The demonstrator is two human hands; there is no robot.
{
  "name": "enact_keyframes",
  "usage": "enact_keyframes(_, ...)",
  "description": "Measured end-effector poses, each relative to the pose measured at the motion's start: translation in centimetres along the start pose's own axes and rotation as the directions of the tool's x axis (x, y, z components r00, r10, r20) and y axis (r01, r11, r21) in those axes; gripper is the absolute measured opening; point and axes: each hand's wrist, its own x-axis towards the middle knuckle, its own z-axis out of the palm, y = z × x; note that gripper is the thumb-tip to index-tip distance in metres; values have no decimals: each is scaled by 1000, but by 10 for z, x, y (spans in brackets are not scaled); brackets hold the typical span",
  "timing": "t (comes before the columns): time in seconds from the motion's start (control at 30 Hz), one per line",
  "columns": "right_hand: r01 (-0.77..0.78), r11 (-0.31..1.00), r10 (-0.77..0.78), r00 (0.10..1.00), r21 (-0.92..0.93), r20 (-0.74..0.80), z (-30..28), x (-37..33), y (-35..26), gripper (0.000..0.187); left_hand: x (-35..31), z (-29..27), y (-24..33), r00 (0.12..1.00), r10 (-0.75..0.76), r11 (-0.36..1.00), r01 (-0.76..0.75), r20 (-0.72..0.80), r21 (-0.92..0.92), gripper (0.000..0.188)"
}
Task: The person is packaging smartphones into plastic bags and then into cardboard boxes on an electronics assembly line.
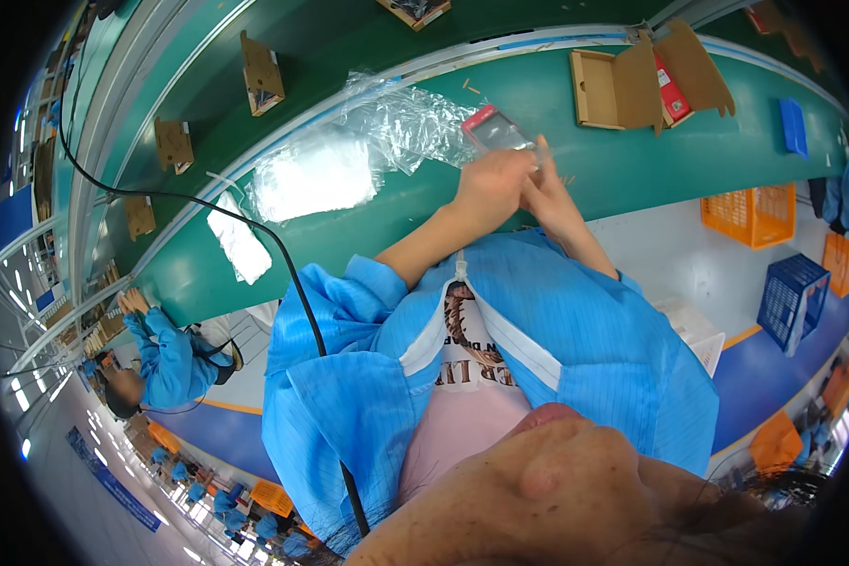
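Above the green bench, my left hand (496,189) is closed around the near end of a small clear packet with a red top strip (496,130). My right hand (551,196) presses against the same end from the right, one finger stretched up along its edge. The fingertips are partly hidden where the two hands meet. Left of the packet lie loose clear plastic bags (401,123) and a flatter pile of clear bags (316,177). To the right, an opened cardboard box (623,90) holds a red package (671,96).
A blue tray (792,127) lies at the bench's right. White bags (239,241) lie at the left, below a black cable (255,224). Small cartons (262,75) stand beyond the rail. Orange (750,215) and blue crates (794,300) are on the floor. A co-worker (174,358) is at left.
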Motion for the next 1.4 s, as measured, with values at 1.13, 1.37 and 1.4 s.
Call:
enact_keyframes(1.13,247,387,-764,626,-888,-159,-39,47,-20,25,40,48,-61,993,55,998,-55,-101,-2,36)
enact_keyframes(1.37,248,385,-738,661,-889,-136,-39,50,-24,23,52,44,-64,879,-472,798,397,61,454,65)
enact_keyframes(1.4,250,386,-736,663,-888,-133,-39,51,-24,23,52,43,-67,878,-475,795,400,59,456,65)
